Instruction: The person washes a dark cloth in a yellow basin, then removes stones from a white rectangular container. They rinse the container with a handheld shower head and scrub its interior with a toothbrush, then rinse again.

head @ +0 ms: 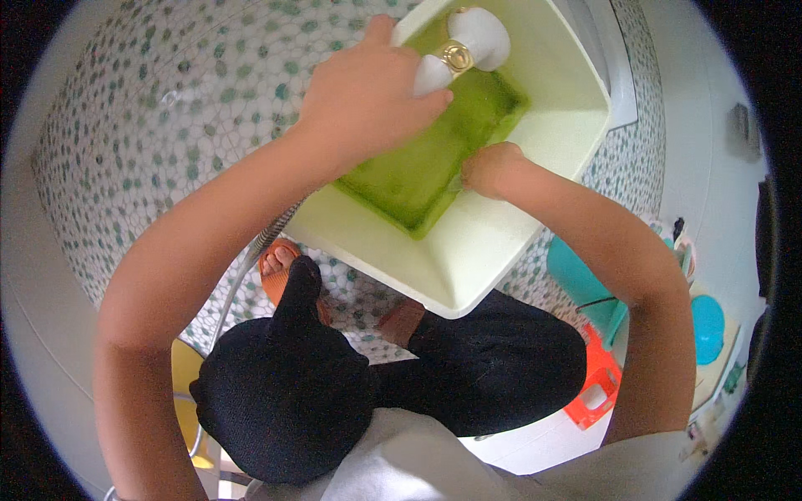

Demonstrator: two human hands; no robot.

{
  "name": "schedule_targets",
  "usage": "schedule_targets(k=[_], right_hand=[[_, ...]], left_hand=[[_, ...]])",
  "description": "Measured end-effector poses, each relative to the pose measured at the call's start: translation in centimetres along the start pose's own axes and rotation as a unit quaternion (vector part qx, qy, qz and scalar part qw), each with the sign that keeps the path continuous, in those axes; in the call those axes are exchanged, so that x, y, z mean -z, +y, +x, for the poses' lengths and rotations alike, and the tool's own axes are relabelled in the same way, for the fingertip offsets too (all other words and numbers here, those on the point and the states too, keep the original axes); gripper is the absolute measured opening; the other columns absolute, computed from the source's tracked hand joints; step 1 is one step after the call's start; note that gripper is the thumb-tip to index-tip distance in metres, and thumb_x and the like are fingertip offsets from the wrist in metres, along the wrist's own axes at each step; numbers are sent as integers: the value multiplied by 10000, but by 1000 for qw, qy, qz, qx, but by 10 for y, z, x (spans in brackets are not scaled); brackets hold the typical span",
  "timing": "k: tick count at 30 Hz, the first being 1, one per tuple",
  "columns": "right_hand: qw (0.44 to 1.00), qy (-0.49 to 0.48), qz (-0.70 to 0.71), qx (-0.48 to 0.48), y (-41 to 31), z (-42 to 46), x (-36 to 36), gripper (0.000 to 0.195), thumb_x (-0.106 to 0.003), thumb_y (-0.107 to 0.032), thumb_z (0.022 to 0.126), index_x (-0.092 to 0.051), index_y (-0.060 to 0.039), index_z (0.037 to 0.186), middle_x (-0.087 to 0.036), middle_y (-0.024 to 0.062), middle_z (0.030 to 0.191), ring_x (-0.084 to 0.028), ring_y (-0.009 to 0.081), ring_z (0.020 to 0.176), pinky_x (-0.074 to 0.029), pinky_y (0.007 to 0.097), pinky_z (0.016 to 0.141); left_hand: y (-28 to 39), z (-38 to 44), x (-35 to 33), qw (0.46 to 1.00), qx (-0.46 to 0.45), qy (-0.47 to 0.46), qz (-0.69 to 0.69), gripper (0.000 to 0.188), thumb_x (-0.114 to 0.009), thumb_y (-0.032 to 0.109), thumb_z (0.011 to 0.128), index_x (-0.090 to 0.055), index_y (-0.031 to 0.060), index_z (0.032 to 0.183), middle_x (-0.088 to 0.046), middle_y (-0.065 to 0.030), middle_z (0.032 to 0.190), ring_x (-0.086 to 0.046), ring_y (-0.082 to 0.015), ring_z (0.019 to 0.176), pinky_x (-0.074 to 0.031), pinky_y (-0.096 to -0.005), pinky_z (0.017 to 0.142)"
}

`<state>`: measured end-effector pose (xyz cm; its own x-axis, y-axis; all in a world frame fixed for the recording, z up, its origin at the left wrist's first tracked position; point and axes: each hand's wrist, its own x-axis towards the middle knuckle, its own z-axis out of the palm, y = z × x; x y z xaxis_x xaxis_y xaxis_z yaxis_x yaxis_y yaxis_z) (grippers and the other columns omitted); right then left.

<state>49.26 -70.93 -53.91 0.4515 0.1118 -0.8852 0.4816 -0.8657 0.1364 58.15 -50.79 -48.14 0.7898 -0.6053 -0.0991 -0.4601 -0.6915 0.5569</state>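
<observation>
A pale green plastic bin (438,263) lies tilted before me, its darker green bottom (420,163) showing. Over the bin's left rim, my left hand (369,87) is wrapped around a white handheld shower head (479,37) with a gold-coloured collar; its face is turned away from view. Inside the bin, my right hand (495,169) is closed near the edge of the bottom, against the right wall. Something small and translucent shows at its fingertips, too unclear to name. A ribbed metal shower hose (235,285) runs down beneath my left forearm.
Pebble-patterned tiles (175,106) cover the floor. A teal plastic container (583,282) and a red plastic basket (598,388) stand at the right, near a blue round object (708,329). At lower left is something yellow (188,401). An orange sandal (276,285) is on my foot.
</observation>
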Motion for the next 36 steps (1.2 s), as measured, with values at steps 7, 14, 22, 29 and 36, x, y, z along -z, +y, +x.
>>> schedule_targets(k=[7, 14, 22, 29, 36], right_hand=[[998, 0, 14, -63, 46, 13, -10, 342, -495, -382, 806, -652, -98, 914, -648, 107, 927, -627, 260, 856, -491, 413, 701], [977, -95, 7, -190, 51, 4, -1, 392, -446, -268, 842, -483, -122, 1203, -578, 129, 1069, -613, 232, 887, -484, 401, 692], [926, 232, 140, -261, 31, -24, 16, 293, -425, -125, 820, -514, -88, 1097, -561, 159, 914, -612, 316, 740, -483, 443, 624], [864, 285, 330, -251, 37, 19, 19, 258, -478, -163, 791, -581, -89, 1016, -606, 180, 934, -596, 354, 836, -482, 445, 697], [978, 69, 98, -171, 70, -1, 5, 233, -509, -216, 784, -642, -56, 889, -632, 152, 955, -610, 312, 886, -490, 411, 721]], left_hand=[[3, -3, 0, 1000, 3, 15, -15, 380, -592, 383, 741, -626, 12, 817, -493, -191, 1020, -590, -365, 719, -488, -435, 658], [5, -1, 0, 1000, 3, 11, -16, 413, -591, 402, 747, -614, -5, 810, -483, -202, 1047, -591, -371, 700, -494, -438, 655], [0, -3, -3, 998, -31, 47, -17, 427, -603, 420, 728, -636, 6, 827, -451, -192, 1166, -532, -351, 956, -467, -415, 781], [-1, -4, -1, 997, -42, 31, -47, 480, -585, 457, 732, -654, 27, 934, -392, -207, 1261, -394, -375, 1136, -367, -412, 935], [-3, -3, -2, 998, -46, 21, -32, 496, -575, 463, 739, -647, 27, 964, -387, -208, 1263, -387, -381, 1136, -351, -407, 949]])
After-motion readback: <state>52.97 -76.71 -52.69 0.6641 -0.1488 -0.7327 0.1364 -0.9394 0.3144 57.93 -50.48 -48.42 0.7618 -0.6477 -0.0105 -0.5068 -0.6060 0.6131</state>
